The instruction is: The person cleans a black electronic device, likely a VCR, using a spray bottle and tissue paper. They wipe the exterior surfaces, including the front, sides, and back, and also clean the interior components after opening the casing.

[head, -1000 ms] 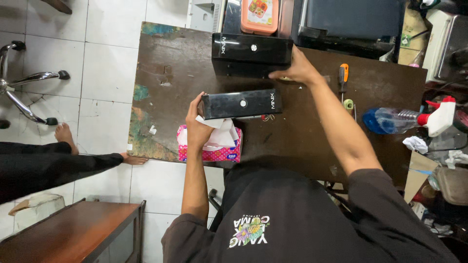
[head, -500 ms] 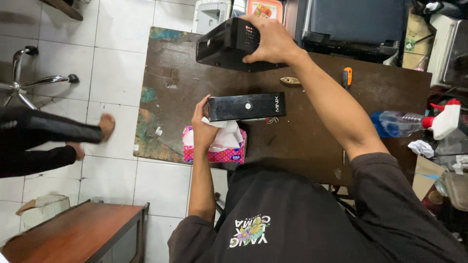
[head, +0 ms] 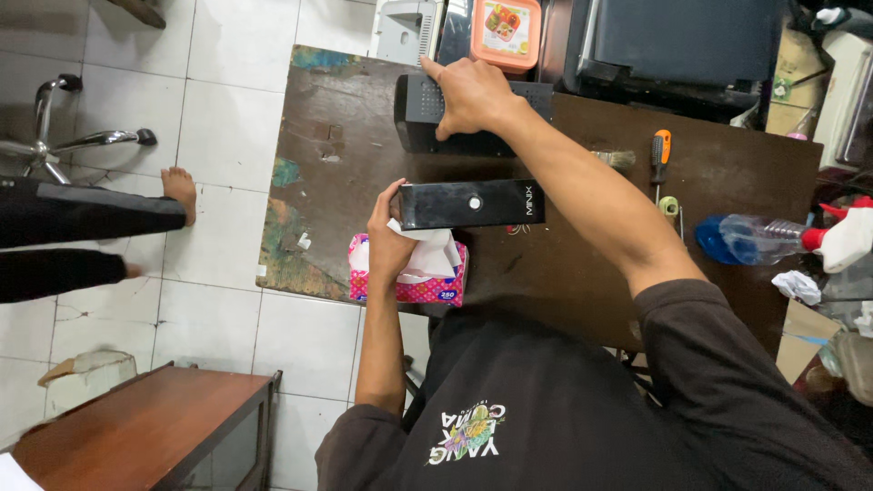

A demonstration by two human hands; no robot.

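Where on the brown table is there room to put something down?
Bare wood shows at the worn brown wooden table's left side, left of the near glossy black box in the left hand. The right end is crowded: orange-handled screwdriver, blue-tinted spray bottle.
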